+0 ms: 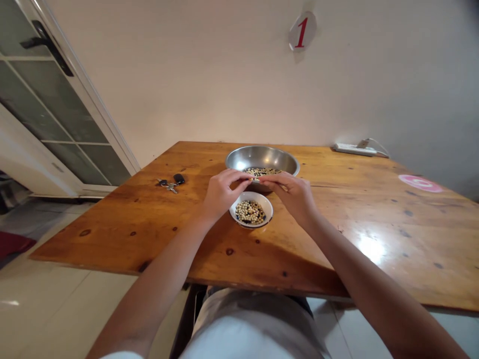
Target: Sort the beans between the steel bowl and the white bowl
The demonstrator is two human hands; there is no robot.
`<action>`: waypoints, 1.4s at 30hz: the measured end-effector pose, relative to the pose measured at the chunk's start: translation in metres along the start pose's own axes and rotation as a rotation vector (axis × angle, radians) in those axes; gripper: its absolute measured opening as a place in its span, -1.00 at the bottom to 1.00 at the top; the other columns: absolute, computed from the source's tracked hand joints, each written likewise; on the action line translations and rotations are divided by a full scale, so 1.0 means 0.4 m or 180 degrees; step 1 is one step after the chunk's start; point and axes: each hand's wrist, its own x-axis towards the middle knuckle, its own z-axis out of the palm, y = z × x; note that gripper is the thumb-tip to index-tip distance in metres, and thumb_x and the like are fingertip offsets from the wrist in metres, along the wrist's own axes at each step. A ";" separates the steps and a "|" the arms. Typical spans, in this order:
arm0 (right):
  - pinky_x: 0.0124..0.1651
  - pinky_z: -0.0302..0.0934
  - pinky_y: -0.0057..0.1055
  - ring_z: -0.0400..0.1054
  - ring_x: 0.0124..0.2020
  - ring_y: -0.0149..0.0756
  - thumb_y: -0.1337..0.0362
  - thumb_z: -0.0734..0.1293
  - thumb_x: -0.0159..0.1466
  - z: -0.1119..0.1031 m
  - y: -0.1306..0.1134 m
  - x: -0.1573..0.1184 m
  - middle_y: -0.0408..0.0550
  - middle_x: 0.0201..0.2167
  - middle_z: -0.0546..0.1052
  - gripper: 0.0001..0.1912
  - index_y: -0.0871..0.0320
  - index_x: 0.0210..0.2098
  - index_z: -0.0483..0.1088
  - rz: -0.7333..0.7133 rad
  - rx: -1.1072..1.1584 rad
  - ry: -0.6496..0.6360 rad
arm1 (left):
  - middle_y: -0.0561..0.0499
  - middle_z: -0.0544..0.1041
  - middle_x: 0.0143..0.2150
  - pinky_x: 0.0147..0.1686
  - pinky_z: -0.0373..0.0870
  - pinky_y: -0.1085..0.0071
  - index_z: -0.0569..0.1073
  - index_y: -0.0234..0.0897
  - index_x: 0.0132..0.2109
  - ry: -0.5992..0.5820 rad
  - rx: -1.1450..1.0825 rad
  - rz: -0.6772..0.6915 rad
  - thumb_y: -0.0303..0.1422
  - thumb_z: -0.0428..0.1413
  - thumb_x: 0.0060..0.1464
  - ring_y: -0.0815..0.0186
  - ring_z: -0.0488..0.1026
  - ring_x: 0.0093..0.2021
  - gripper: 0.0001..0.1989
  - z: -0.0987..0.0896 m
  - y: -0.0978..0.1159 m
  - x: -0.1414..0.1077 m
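A wide metal bowl (264, 155) stands toward the back of the table, with pale and dark beads or beans inside. In front of it is a smaller white bowl (269, 208) holding more of the same small round pieces. My left hand (226, 192) and my right hand (294, 192) meet over the near rim of the metal bowl, just above the white bowl. Fingertips of both hands are pinched close together around something too small to name.
Keys with a black fob (179, 178) lie on the wooden table (123, 224) at the left. A white power strip (355, 149) with a plug sits at the back right, and a pink round sticker (420, 183) is at the right.
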 end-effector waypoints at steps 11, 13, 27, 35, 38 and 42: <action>-0.28 0.33 -0.40 0.43 -0.31 -0.35 0.32 0.27 0.17 0.003 -0.011 -0.008 -0.16 -0.36 0.54 -0.88 0.04 -0.30 0.40 -0.0502 -0.0537 0.0318 | 0.01 0.51 -0.26 -0.20 0.35 0.44 0.47 -0.21 -0.19 -0.0176 0.0078 0.0510 -0.31 0.00 0.10 0.39 0.42 -0.23 -0.81 -0.002 -0.015 -0.006; -0.27 0.33 -0.40 0.43 -0.30 -0.35 0.34 0.27 0.17 0.006 -0.005 -0.008 -0.15 -0.37 0.54 -0.90 0.06 -0.32 0.40 -0.0687 -0.0633 0.0383 | 0.01 0.51 -0.27 -0.21 0.35 0.45 0.47 -0.22 -0.19 -0.0174 0.0089 0.0566 -0.31 0.01 0.09 0.40 0.41 -0.24 -0.81 -0.001 -0.017 -0.006; -0.27 0.29 -0.41 0.41 -0.33 -0.36 0.34 0.23 0.21 0.011 0.010 -0.009 -0.15 -0.41 0.53 -0.83 0.03 -0.23 0.40 -0.0937 -0.0907 0.0253 | -0.02 0.51 -0.34 -0.30 0.37 0.48 0.48 -0.28 -0.23 0.0090 0.0201 0.0820 -0.36 0.06 0.06 0.42 0.42 -0.32 -0.85 0.017 -0.022 -0.005; -0.25 0.27 -0.43 0.39 -0.33 -0.38 0.37 0.23 0.21 0.006 0.008 -0.010 -0.14 -0.40 0.52 -0.83 0.07 -0.24 0.41 -0.0986 -0.0830 0.0155 | -0.01 0.52 -0.32 -0.30 0.38 0.47 0.48 -0.26 -0.21 0.0066 0.0216 0.0850 -0.37 0.08 0.04 0.41 0.42 -0.31 -0.85 0.017 -0.027 -0.005; -0.24 0.27 -0.42 0.39 -0.32 -0.38 0.36 0.22 0.21 0.007 0.009 -0.010 -0.15 -0.39 0.52 -0.82 0.05 -0.24 0.41 -0.0981 -0.0801 0.0129 | -0.01 0.52 -0.32 -0.29 0.38 0.47 0.48 -0.27 -0.21 0.0083 0.0237 0.0890 -0.39 0.09 0.03 0.41 0.42 -0.30 -0.85 0.017 -0.028 -0.005; -0.27 0.27 -0.42 0.39 -0.34 -0.37 0.35 0.23 0.21 0.008 0.011 -0.010 -0.14 -0.42 0.51 -0.84 0.06 -0.25 0.42 -0.0954 -0.0813 0.0164 | 0.00 0.52 -0.32 -0.28 0.38 0.48 0.47 -0.25 -0.21 0.0071 0.0278 0.0896 -0.39 0.08 0.03 0.42 0.42 -0.30 -0.85 0.015 -0.026 -0.005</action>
